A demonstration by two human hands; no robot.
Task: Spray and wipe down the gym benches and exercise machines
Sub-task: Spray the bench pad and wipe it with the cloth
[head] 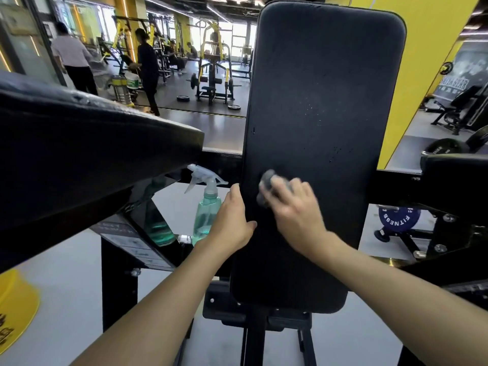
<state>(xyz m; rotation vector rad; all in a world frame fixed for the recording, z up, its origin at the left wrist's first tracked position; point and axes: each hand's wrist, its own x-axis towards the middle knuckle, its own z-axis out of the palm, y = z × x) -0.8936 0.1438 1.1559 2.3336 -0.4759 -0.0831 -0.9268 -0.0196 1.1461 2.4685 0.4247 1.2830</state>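
1. The cloth (266, 186) is a small grey rag bunched up in the right hand (293, 207) and pressed against the lower left of the upright black pad (324, 101). I'd guess it's soft and weighs nothing, so balling it into the palm seems the way to hold it.
2. The pad looks like vinyl over foam: firm, a bit of give, probably slick where it's wet. There are pale specks around the middle, and I can't say if they're droplets or dust.
3. The left hand (232, 220) clasps the pad's left edge, thumb on the front face, fingers round the back out of sight. That edge looks like a sensible spot to steady it.
4. The spray bottle (207, 215) is see-through teal with a white trigger. It stands upright just left of the pad, near the left hand, and nobody's holding it. It's probably light plastic, so I'd grab the neck under the trigger.
5. Hard to make out:
   - The right hand is blurred, so finger detail is mush.
   - The bottle's base is hidden behind the left wrist, so I can't tell what it stands on.
   - A second black cushion (79, 143) fills the left side and is cut off.
   - A blue weight plate (398, 217) peeks out behind the frame on the right.
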